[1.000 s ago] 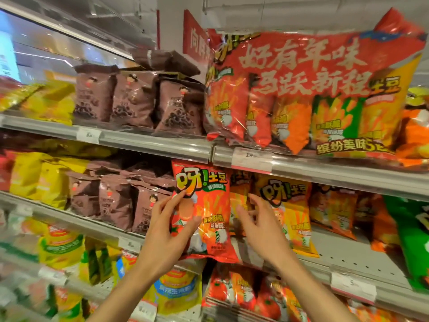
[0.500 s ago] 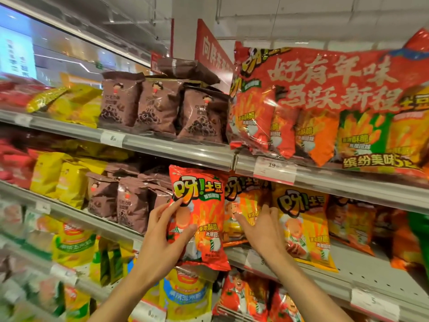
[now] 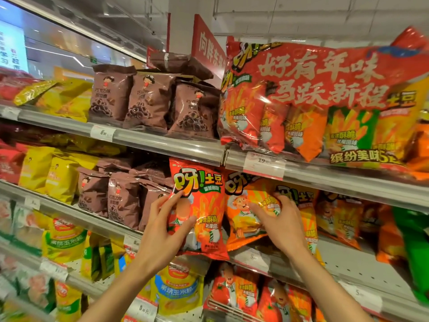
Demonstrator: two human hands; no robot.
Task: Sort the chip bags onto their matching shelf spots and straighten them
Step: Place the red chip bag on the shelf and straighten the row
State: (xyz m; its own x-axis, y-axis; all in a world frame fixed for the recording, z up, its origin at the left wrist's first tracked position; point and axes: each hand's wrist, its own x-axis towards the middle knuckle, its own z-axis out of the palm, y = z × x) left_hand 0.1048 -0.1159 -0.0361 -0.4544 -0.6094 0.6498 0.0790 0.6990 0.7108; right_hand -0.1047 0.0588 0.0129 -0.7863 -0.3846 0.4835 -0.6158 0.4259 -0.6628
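A red chip bag (image 3: 204, 205) stands upright at the front of the middle shelf (image 3: 348, 189). My left hand (image 3: 162, 231) grips its left edge, thumb across the front and fingers behind. Just right of it leans an orange chip bag (image 3: 246, 205) with a cartoon chef. My right hand (image 3: 281, 224) grips that orange bag from the front, fingers curled over its middle. A second orange bag (image 3: 304, 205) stands behind my right hand, partly hidden by it.
Brown snack bags (image 3: 120, 201) crowd the shelf left of the red bag, with yellow bags (image 3: 48, 173) further left. A large red multipack (image 3: 325, 101) fills the upper shelf above. A green bag (image 3: 417, 247) stands at far right. Bare shelf (image 3: 343, 259) shows right of my right forearm.
The view has shifted left and up. My right hand has moved from flat against the orange bags to gripping the front orange bag. My left hand keeps hold of the red bag.
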